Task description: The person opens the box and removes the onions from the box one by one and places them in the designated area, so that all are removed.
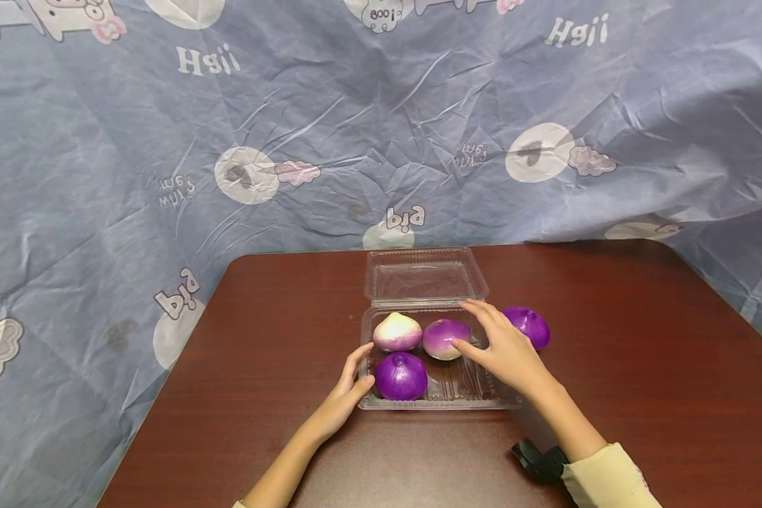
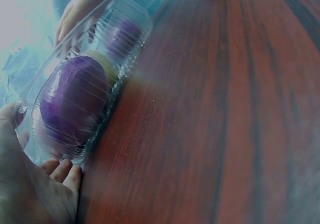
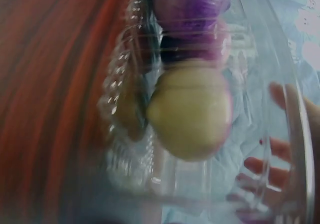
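Observation:
A clear plastic clamshell container point(image 1: 419, 405) lies on the table with its lid point(image 1: 422, 279) folded back. In its tray are a white-and-purple onion point(image 1: 397, 332) at back left, a deep purple onion point(image 1: 401, 377) at front left, and a purple onion with a pale base point(image 1: 446, 339) toward the middle. My left hand point(image 1: 343, 398) holds the tray's left end; in the left wrist view the thumb is at the rim and the fingers lie lower against the end wall. Over the tray's right side, my right hand point(image 1: 504, 349) is spread, thumb beside the pale-based onion.
Another purple onion point(image 1: 528, 327) lies on the table right of the container, partly behind my right hand. A black object point(image 1: 538, 460) sits by the right sleeve. The dark wooden table point(image 1: 279, 317) backs onto a hanging blue printed cloth point(image 1: 330, 141).

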Action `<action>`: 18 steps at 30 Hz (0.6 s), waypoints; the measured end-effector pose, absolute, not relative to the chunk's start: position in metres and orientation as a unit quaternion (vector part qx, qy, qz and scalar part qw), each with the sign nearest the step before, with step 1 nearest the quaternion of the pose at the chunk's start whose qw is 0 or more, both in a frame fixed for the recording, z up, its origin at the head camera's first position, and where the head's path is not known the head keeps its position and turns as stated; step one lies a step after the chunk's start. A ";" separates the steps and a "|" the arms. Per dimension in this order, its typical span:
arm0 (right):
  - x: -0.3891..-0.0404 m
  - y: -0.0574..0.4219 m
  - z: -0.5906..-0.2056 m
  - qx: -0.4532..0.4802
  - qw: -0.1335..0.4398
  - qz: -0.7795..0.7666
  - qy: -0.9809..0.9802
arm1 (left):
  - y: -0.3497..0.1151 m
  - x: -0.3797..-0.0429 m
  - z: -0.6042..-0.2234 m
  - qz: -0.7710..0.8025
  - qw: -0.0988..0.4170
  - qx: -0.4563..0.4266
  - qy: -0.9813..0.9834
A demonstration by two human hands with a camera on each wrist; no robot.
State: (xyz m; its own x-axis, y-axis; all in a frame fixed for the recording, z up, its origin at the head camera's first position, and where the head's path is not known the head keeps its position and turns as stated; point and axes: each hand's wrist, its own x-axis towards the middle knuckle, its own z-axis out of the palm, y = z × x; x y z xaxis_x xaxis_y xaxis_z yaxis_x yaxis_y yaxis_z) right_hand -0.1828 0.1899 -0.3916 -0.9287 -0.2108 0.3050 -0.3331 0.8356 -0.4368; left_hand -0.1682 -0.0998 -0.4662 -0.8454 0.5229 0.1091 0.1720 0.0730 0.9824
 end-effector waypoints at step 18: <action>-0.193 0.172 -0.405 0.148 0.066 0.189 -0.968 | -0.100 -0.167 -0.465 0.636 0.135 0.236 0.723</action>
State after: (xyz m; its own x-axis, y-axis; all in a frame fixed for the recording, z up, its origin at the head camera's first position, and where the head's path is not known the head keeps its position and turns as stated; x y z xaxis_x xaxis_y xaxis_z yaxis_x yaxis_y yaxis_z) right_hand -0.1927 0.1716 -0.4054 -0.9474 -0.2620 0.1841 -0.3120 0.8847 -0.3464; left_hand -0.1665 -0.0996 -0.4654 -0.8523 0.5124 0.1054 0.1700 0.0806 0.9822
